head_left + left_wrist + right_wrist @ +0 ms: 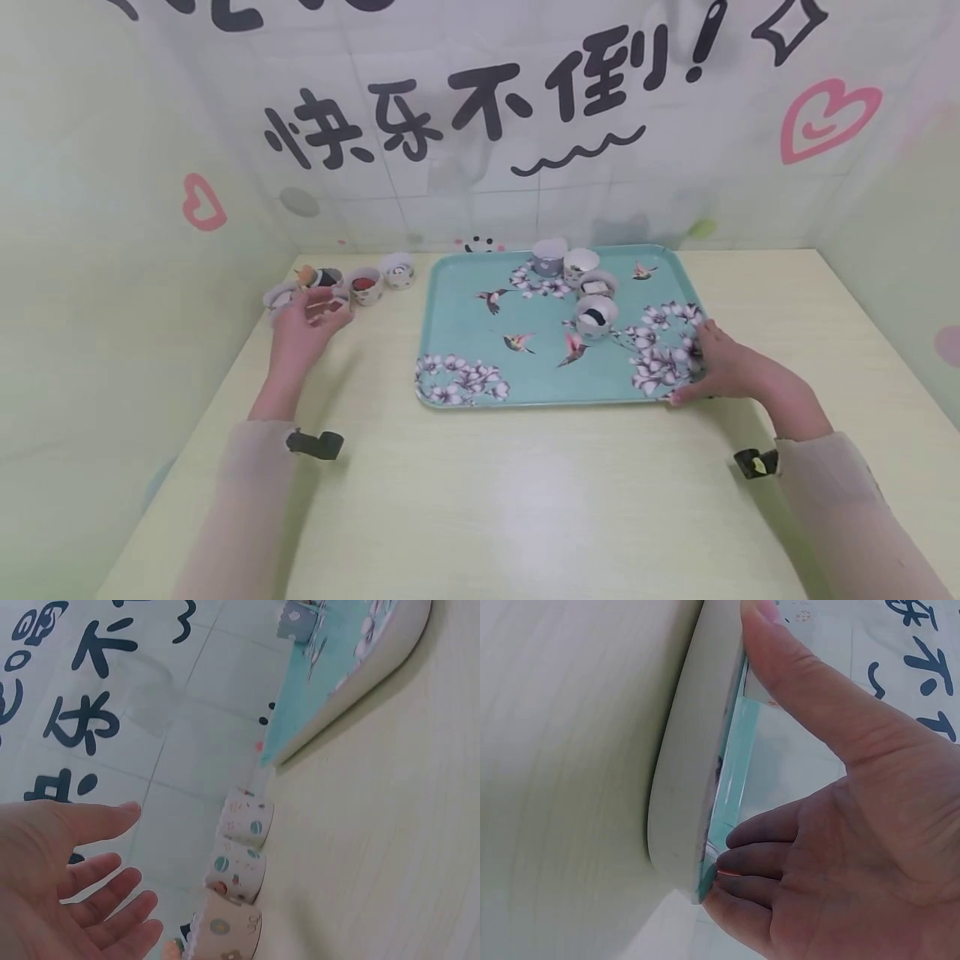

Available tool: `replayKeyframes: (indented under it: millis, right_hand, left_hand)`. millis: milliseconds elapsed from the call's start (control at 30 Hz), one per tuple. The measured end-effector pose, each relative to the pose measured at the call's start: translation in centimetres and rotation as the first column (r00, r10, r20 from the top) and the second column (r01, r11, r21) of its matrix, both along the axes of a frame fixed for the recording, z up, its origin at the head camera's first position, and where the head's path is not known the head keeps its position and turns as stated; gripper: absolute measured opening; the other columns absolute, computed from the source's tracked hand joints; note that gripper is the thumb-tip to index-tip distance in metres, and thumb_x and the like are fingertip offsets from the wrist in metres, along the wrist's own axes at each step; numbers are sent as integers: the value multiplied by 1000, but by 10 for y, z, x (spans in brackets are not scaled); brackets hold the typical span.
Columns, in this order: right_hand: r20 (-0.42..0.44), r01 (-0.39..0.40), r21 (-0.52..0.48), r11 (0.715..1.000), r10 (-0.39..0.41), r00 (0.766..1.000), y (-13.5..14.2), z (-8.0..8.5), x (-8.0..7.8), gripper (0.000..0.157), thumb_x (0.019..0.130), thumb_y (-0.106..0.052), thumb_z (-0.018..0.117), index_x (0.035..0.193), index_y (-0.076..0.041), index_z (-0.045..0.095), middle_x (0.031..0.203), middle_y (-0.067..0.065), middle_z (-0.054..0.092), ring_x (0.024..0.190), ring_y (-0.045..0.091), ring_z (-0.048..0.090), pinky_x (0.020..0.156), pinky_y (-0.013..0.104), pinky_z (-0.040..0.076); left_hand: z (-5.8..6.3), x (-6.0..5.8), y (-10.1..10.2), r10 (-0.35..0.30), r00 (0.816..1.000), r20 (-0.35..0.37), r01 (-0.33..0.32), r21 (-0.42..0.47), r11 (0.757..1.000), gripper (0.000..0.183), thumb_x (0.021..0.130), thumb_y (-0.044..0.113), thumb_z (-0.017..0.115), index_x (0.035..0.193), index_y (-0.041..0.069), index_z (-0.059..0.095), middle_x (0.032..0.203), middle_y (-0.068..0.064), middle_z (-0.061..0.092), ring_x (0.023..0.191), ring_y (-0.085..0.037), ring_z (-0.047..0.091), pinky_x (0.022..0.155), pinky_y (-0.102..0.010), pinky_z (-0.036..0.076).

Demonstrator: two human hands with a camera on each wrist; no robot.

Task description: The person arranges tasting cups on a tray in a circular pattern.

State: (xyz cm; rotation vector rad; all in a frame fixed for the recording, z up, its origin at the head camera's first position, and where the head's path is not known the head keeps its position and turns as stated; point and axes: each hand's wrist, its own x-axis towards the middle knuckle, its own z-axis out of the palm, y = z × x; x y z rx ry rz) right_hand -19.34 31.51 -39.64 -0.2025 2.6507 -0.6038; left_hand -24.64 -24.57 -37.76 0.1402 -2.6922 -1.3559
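Note:
My left hand [306, 321] is over a cluster of small patterned paper cups at the table's left. Its fingers are spread apart with nothing between them in the left wrist view. In the cluster, one cup [366, 287] has red contents and another cup [399, 272] stands to its right. A pinkish cup [225, 928] is nearest the left hand's fingers. My right hand [738, 367] rests at the front right corner of a turquoise tray [480, 275], thumb along the front rim and fingertips at the right rim [739, 765].
Several more cups stand on the tray's back right part, among them a greyish cup [548, 260] and a cup with dark contents [596, 319]. The pale wooden table [525, 500] extends in front. A printed wall sheet [465, 192] rises close behind the tray.

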Motion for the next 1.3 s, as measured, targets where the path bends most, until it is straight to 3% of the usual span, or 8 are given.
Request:
replayKeyframes:
  millis: [233,400,633,767,1033,1300]
  right_hand:
    - [12,-1,4,1000,1,1000,1,2,-1,143,68,-54,87,147,23,-4,153,48,-4,143,62,2,116,71,14]
    - [18,-2,-3,1000,2,1000,0,1,-2,144,67,-55,87,147,22,-4,153,48,-5,143,62,1,116,71,13]
    - [17,1,12,1000,-1,1000,-2,1,-2,142,68,-52,87,147,23,-3,153,48,-4,143,62,2,116,71,13]
    - [20,5,21,1000,-6,1000,-2,2,-2,142,68,-52,87,147,23,-4,153,48,-4,143,61,2,116,70,14]
    - [12,3,17,1000,-4,1000,0,1,-2,142,68,-53,87,148,22,-4,153,48,-4,143,62,3,116,71,14]
    - [10,6,19,1000,-6,1000,1,-1,-3,141,69,-50,88,147,23,-4,154,48,-3,144,61,4,116,70,15]
  left_hand:
    - [-1,-5,-35,155,987,39,-155,14,988,67,94,29,68,150,7,39,155,-15,42,142,-34,44,114,-47,43]
    - [-5,-8,-53,210,975,78,-212,23,977,72,94,32,68,152,8,34,160,-13,35,146,-33,38,117,-46,40]
    - [-18,-13,-69,239,965,110,-244,35,969,80,93,40,68,154,7,29,162,-14,30,149,-35,31,119,-49,35]
    - [-26,-20,-74,261,954,146,-267,21,964,84,92,36,69,155,3,24,162,-17,29,147,-36,32,118,-48,36]
    - [-41,-29,-78,286,940,188,-295,25,955,83,91,30,71,153,3,23,157,-16,32,137,-29,40,99,-28,43]
    - [-47,-30,-77,268,941,209,-276,11,961,76,95,30,65,153,1,26,156,-20,37,138,-33,41,113,-44,41]
